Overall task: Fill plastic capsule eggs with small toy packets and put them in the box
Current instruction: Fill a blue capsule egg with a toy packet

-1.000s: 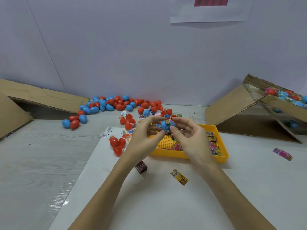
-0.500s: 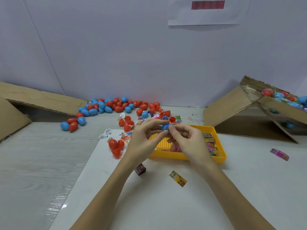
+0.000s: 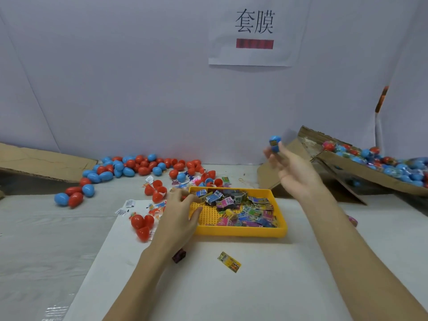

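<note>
1. the box runs off the right edge; its far end and the eggs piled there are cut off.
2. the blue egg is motion-blurred, and its lower part is hidden behind the right hand.
3. the left hand covers the near-left corner of the tray; its fingertips are hard to tell apart from the packets.
4. a dark small thing sits half hidden under the left wrist.
5. a pink thing is mostly hidden behind the right forearm.
6. print on the packets is too small to read.
7. the red strip on the wall sheet is blurred.

Just one head-worn wide-angle cam here. It looks forward and down, pretty close over the tabletop, facing the wall.
</note>
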### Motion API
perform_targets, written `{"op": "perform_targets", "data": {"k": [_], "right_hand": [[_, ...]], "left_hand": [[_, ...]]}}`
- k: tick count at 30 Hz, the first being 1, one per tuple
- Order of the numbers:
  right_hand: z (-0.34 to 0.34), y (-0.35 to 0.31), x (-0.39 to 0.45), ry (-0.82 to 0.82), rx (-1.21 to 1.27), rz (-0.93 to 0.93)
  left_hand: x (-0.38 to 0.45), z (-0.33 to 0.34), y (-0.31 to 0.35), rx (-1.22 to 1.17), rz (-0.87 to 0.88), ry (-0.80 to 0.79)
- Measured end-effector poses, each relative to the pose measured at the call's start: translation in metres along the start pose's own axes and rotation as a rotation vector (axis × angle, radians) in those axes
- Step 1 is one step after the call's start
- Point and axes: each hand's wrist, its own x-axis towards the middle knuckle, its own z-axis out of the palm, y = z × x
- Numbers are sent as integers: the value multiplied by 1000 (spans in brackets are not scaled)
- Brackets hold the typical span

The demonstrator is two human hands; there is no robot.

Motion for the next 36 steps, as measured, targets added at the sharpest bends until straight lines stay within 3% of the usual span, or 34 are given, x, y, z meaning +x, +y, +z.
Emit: {"op": "perform_targets", "data": {"k": [2, 5, 12, 16, 22, 27, 31, 33, 36], "right_hand": [[-6, -33, 16, 76, 154, -31], [-18, -40, 27, 96, 78, 30], [-23, 56, -1, -57, -94, 247], [-15, 95, -11, -149, -200, 246], [-15, 100, -15, -242, -345, 202], [-17, 101, -14, -251, -376, 200], [-18, 101, -13, -252, -388, 200], [-16, 101, -14, -252, -395, 206], [-16, 101, -13, -246, -388, 211]], "left_hand": [[1, 1, -3, -4, -8, -9], [3, 2, -6, -12, -13, -13], [2, 3, -12, -16, 15, -2], [0, 3, -13, -19, 26, 2], [1, 1, -6, 26, 37, -1], [16, -4, 0, 359, 38, -21], [43, -23, -26, 314, -104, 67], [60, -39, -59, 543, -180, 140], [68, -69, -120, 899, -437, 27]]}}
